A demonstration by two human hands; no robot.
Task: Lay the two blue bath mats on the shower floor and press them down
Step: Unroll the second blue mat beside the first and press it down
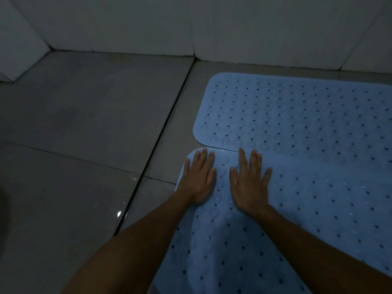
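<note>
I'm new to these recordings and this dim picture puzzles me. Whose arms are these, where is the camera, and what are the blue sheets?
No machine here: a person wears a camera on the head, looking down at their own bare arms. The blue sheets are two bath mats with holes, lying on a tiled floor by the wall. The far mat lies flat, meeting the near mat edge to edge. The left hand and right hand press flat, fingers spread, on the near mat's corner. Nothing is held.
</note>
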